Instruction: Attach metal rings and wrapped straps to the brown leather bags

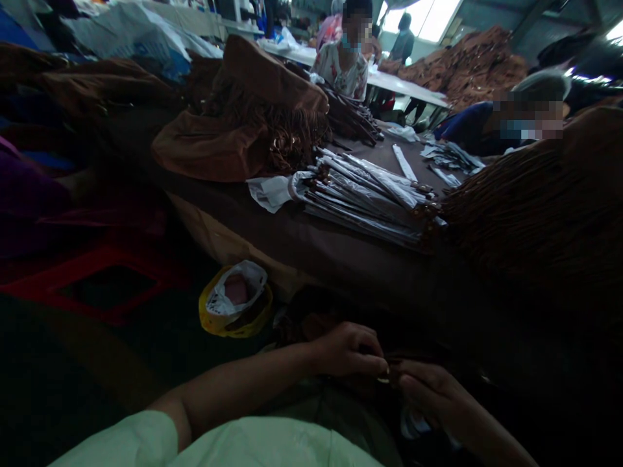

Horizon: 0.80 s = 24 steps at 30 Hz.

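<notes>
Low in front of my body, my left hand (353, 350) is closed in a pinch at a small shiny gold-coloured metal piece (383, 376), perhaps a ring or buckle. My right hand (431, 384) faces it with only a small gap between the two. Its fingers are closed too, and what they grip is too dark to make out. Dark brown material shows around and behind both hands, its shape lost in shadow. Beneath my right hand lies something whitish (415, 425), partly hidden.
On the brown-covered table (341, 243) lies a bundle of straps in white wrapping (360, 194). Brown bags (209, 146) sit left, a heap of brown straps (535, 207) right. A yellow bag-lined bin (233, 301) and red stool (117, 266) stand left. Co-workers sit across.
</notes>
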Motion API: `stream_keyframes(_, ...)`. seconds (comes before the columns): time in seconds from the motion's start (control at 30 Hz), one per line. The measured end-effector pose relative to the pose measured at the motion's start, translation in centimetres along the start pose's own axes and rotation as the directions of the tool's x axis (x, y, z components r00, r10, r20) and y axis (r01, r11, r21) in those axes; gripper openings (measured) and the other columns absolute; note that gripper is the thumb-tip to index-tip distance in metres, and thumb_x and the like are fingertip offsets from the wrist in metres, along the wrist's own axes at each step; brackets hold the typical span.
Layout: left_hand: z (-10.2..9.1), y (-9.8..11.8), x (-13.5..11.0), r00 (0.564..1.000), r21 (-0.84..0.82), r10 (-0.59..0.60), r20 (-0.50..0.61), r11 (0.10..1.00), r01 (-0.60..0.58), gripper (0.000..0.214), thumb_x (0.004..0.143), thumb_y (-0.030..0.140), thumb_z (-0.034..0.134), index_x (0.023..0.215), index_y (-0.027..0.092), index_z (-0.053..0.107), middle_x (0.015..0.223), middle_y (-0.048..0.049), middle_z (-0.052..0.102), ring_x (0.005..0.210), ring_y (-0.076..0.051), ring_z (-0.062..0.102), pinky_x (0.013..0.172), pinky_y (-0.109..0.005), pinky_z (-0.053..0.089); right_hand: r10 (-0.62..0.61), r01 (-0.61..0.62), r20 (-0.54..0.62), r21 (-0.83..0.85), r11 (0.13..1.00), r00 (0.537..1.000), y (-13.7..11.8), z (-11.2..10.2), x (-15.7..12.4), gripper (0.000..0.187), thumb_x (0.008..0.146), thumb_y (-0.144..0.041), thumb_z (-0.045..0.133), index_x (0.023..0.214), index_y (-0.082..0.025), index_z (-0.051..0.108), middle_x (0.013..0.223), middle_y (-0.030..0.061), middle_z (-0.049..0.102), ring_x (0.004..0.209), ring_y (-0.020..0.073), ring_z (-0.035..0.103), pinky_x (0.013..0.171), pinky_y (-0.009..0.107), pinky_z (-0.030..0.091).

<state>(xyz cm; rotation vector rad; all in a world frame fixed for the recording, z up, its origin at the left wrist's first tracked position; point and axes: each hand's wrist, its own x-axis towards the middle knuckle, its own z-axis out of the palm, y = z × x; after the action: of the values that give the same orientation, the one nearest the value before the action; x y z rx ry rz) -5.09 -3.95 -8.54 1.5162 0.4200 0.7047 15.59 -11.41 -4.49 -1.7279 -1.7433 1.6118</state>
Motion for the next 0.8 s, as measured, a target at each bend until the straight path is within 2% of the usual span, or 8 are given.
stream_keyframes(0.07, 0.0, 0.2, -0.2, 0.999, -0.116, -0.026, 0.040, 0.993, 0.031, 0.038, 0.079, 0.049, 0.065, 0.075, 0.011, 0.067, 0.075, -0.0040, 0.061, 0.070, -0.012, 0.056, 0.065, -0.021, 0.043, -0.025, -0.071, 0.219, 0.418, 0.906, 0.975, 1.2, 0.0, 0.9, 0.050, 0.075, -0.066, 0.059, 0.072, -0.016, 0.059, 0.045, -0.0063, 0.044, 0.033, 0.0054, 0.036, 0.033, 0.017, 0.023)
stream_keyframes(0.13, -0.3, 0.2, -0.4, 0.995, -0.185, -0.086, 0.059, 0.978, 0.096, 0.045, 0.076, 0.055, 0.065, 0.075, 0.011, 0.066, 0.073, -0.0035, 0.060, 0.068, -0.012, 0.055, 0.063, -0.021, 0.043, -0.072, -0.105, 0.264, 0.600, 0.793, 0.962, 2.0, 0.6, 1.7, 0.053, 0.070, -0.068, 0.064, 0.070, -0.016, 0.056, 0.043, -0.0084, 0.041, 0.030, 0.0031, 0.031, 0.032, 0.016, 0.019)
stream_keyframes(0.23, -1.3, 0.4, -0.6, 0.989, -0.113, -0.133, 0.071, 0.984, 0.141, 0.046, 0.080, 0.057, 0.060, 0.079, 0.011, 0.066, 0.076, -0.0040, 0.061, 0.070, -0.013, 0.057, 0.064, -0.022, 0.044, -0.070, -0.083, 0.220, 0.617, 0.783, 0.973, 2.0, 1.3, 2.4, 0.048, 0.074, -0.063, 0.064, 0.072, -0.015, 0.058, 0.044, -0.0073, 0.043, 0.031, 0.0027, 0.032, 0.033, 0.015, 0.018)
stream_keyframes(0.33, -2.2, 1.2, -0.6, 0.999, 0.213, 0.019, 0.047, 0.977, -0.028, 0.044, 0.083, 0.056, 0.057, 0.097, 0.015, 0.065, 0.092, -0.0068, 0.064, 0.087, -0.017, 0.059, 0.079, -0.027, 0.044, -0.056, -0.031, 0.123, 0.612, 0.790, 0.991, 1.4, 1.0, 2.3, 0.043, 0.079, -0.057, 0.063, 0.074, -0.014, 0.061, 0.046, -0.0056, 0.045, 0.035, 0.0031, 0.035, 0.035, 0.015, 0.018)
stream_keyframes(0.43, -2.0, 1.9, -0.7, 0.979, 0.500, 0.198, 0.055, 0.843, -0.198, 0.071, 0.072, 0.065, 0.064, 0.123, 0.016, 0.052, 0.110, -0.0119, 0.061, 0.102, -0.023, 0.056, 0.091, -0.034, 0.041, -0.070, 0.013, 0.058, 0.670, 0.742, 0.996, 1.5, 0.4, 2.0, 0.043, 0.077, -0.057, 0.065, 0.071, -0.014, 0.062, 0.047, -0.0052, 0.046, 0.035, 0.0028, 0.035, 0.037, 0.016, 0.021)
stream_keyframes(0.5, -1.5, 1.9, -0.7, 0.967, 0.609, 0.233, 0.097, 0.755, -0.243, 0.074, 0.071, 0.069, 0.061, 0.123, 0.017, 0.051, 0.112, -0.0126, 0.059, 0.100, -0.025, 0.057, 0.089, -0.035, 0.042, -0.100, 0.030, 0.057, 0.709, 0.705, 0.993, 2.0, 0.6, 1.9, 0.043, 0.077, -0.056, 0.066, 0.069, -0.014, 0.062, 0.049, -0.0041, 0.048, 0.033, 0.0025, 0.036, 0.037, 0.017, 0.021)
stream_keyframes(0.63, -0.5, 0.7, -0.6, 0.968, 0.701, 0.197, 0.158, 0.668, -0.250, 0.051, 0.089, 0.062, 0.040, 0.108, 0.018, 0.056, 0.098, -0.0081, 0.060, 0.086, -0.019, 0.058, 0.077, -0.030, 0.043, -0.100, 0.037, 0.034, 0.773, 0.633, 0.994, 3.2, 2.3, 2.4, 0.042, 0.071, -0.056, 0.071, 0.069, -0.015, 0.061, 0.048, -0.0039, 0.050, 0.034, 0.0035, 0.037, 0.038, 0.017, 0.022)
stream_keyframes(0.8, -0.4, -0.6, -0.6, 0.961, 0.623, 0.214, 0.174, 0.732, -0.276, 0.053, 0.093, 0.060, 0.026, 0.104, 0.015, 0.053, 0.097, -0.0087, 0.059, 0.085, -0.017, 0.057, 0.074, -0.026, 0.043, -0.084, 0.042, 0.013, 0.785, 0.618, 0.996, 3.2, 3.6, 3.1, 0.046, 0.072, -0.061, 0.068, 0.067, -0.017, 0.058, 0.047, -0.0047, 0.048, 0.038, 0.0050, 0.037, 0.042, 0.019, 0.025)
